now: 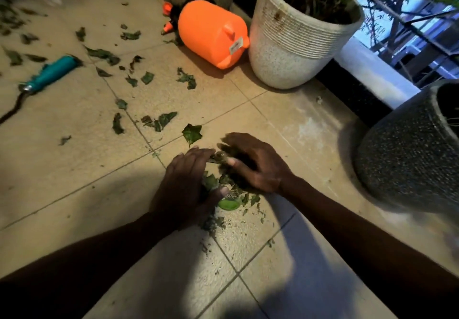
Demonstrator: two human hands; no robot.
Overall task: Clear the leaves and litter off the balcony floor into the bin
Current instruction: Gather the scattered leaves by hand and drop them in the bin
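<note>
Head view, both hands (218,174) cupping leaf pile (228,182), bare tiles (74,169) leftward

floor (74,159): we see beige tiles, matt, faintly speckled, dusty by the wall | sprayer (211,33): smooth orange plastic, slight sheen | white pot (285,53): ribbed, speckled, stained, matt | dark pot (402,150): rough, speckled grey | tool handle (53,73): teal, smooth; metal collar | leaves (191,133): we note dull green, crumpled
</note>
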